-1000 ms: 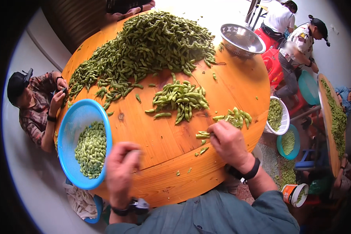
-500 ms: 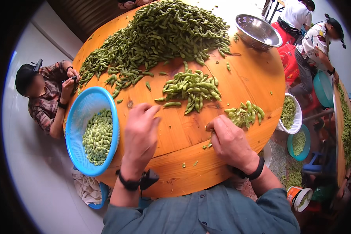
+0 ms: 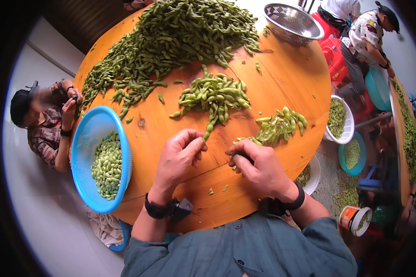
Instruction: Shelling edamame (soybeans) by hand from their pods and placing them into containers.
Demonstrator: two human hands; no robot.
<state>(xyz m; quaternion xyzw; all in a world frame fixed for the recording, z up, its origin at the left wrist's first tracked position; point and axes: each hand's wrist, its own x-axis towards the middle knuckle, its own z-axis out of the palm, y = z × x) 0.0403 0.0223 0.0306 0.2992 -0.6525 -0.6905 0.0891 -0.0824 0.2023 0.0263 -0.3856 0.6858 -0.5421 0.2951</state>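
Observation:
My left hand [image 3: 182, 152] is closed in a pinch at the lower end of a green soybean pod [image 3: 209, 131], just below a small heap of whole pods [image 3: 215, 94]. My right hand [image 3: 263, 168] is curled around a small dark object [image 3: 242, 157] whose kind I cannot make out; part of it is covered by the fingers. Just beyond that hand lies a pile of flattened, paler pods [image 3: 279, 127]. Left of my left hand, a blue plastic basket [image 3: 76, 154] contains shelled green beans [image 3: 107, 166].
A large mound of pods [image 3: 185, 37] covers the far side of the round wooden table [image 3: 171, 207]. A metal colander [image 3: 293, 23] stands at the far right. One person [image 3: 46, 124] works at the left edge; others [image 3: 367, 37] are at another table on the right, near tubs on the floor.
My left hand has moved right, toward the heap, and now pinches a pod. My right hand has shifted slightly left and turned, showing the dark object. The whole view has shifted a little.

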